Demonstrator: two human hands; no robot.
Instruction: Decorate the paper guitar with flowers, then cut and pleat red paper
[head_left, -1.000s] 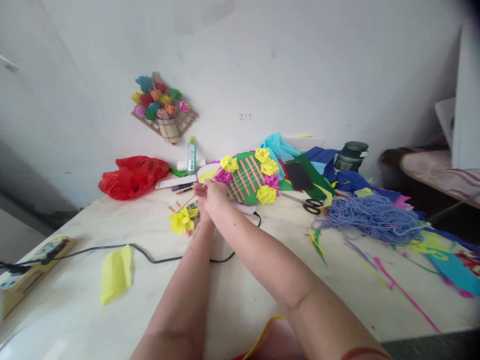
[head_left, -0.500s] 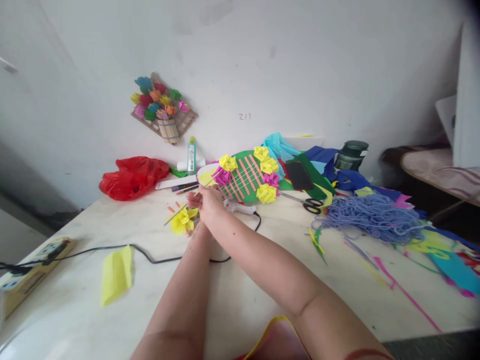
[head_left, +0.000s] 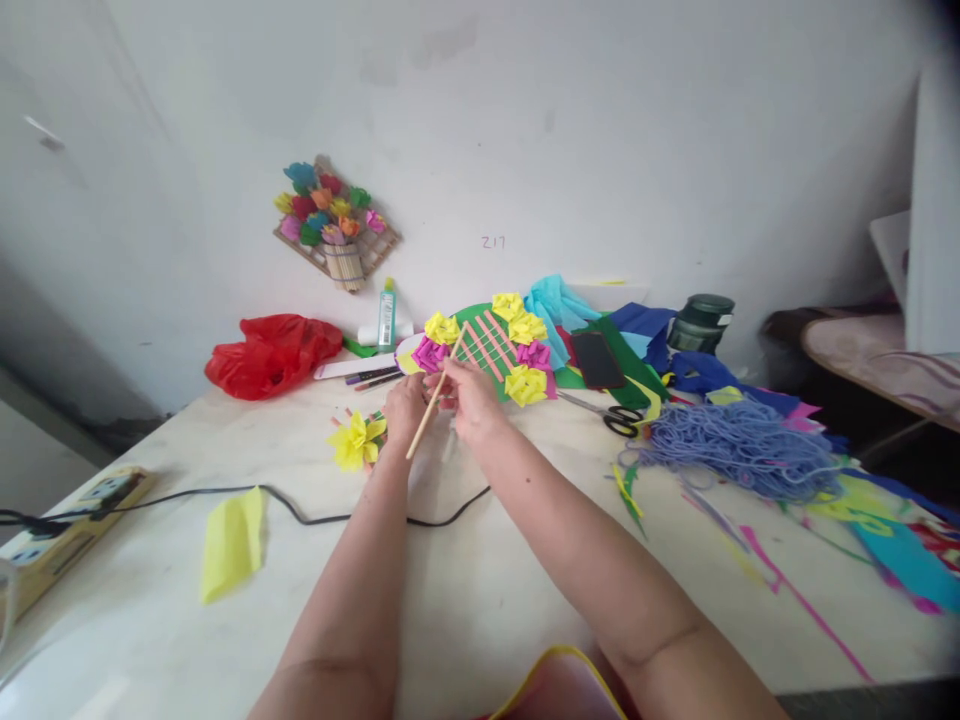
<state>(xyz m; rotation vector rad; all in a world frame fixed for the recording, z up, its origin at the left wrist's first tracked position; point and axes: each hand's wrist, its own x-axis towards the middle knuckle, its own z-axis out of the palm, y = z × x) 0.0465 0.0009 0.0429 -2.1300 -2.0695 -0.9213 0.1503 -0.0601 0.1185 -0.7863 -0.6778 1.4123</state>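
Observation:
My right hand (head_left: 474, 402) pinches a thin wooden stick (head_left: 424, 425), which slants from the board down toward my left forearm. My left hand (head_left: 406, 408) is just left of it, its fingers curled near the board's lower left edge; what they hold is hidden. Behind both hands is a green round board (head_left: 480, 312) with crossed pink sticks and pale strings. Yellow paper flowers (head_left: 526, 385) and magenta paper flowers (head_left: 430, 355) ring it. A separate yellow flower (head_left: 355, 441) lies left of my left wrist.
A black cord (head_left: 322, 520) runs from the power strip (head_left: 112, 490) under my forearms. Scissors (head_left: 619, 418), a phone (head_left: 597, 359) and tangled blue yarn (head_left: 742, 448) lie to the right. A red plastic bag (head_left: 270, 357) and a glue bottle (head_left: 387, 318) stand left.
My right hand has moved right, uncrossing from my left arm, and the stick now stands steeper. The board has shifted slightly left. The white glue gun is no longer visible beside my right wrist.

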